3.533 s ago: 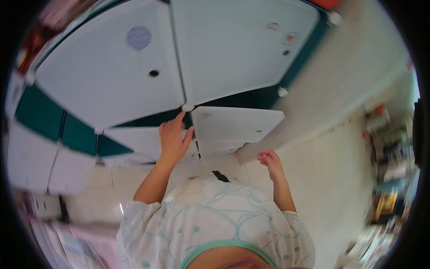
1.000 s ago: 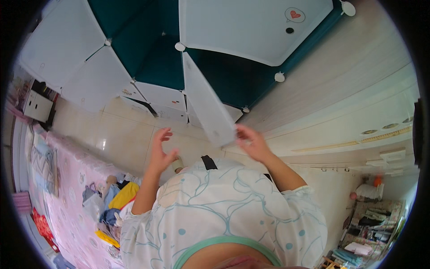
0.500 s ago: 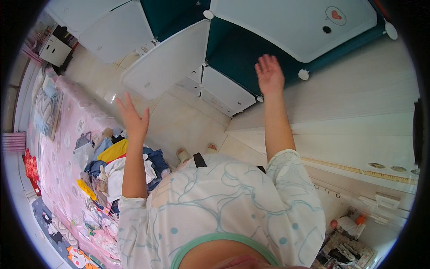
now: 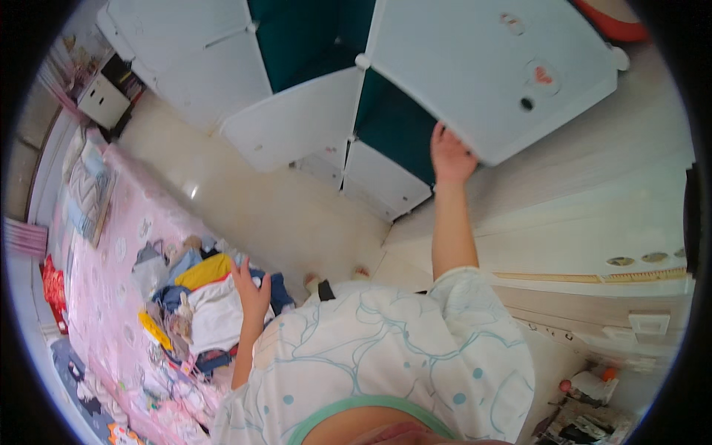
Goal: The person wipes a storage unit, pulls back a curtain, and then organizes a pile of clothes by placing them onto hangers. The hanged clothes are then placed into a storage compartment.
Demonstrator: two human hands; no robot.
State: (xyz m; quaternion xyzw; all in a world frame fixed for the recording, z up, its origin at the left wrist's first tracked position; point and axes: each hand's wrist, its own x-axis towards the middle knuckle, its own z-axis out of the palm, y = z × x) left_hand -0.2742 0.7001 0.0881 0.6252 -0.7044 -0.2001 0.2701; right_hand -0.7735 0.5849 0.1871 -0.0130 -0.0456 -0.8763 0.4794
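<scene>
My right hand (image 4: 454, 157) is raised against the lower edge of a white cabinet door (image 4: 475, 81) at the upper right, its fingers stretched upward at the edge. That door carries a heart sticker and a dark round hole. Beside the hand, a dark green compartment (image 4: 393, 122) shows inside the cube cabinet. A second white door (image 4: 297, 122) swings out to the left of it. My left hand (image 4: 252, 293) is held low with fingers apart, holding nothing, in front of a clothes pile (image 4: 215, 315) of white, yellow and blue pieces.
The pile lies on a bed with a pink cover (image 4: 111, 274). Folded bedding (image 4: 89, 189) sits at its far end. Pale floor tiles (image 4: 245, 196) stretch between bed and cabinet. A white drawer unit (image 4: 104, 100) stands far left, and a pale wall (image 4: 564, 200) is on the right.
My left hand has dropped toward the clothes. My right hand has come to the upper right door, which now hangs closer to its frame. The whole view has shifted slightly.
</scene>
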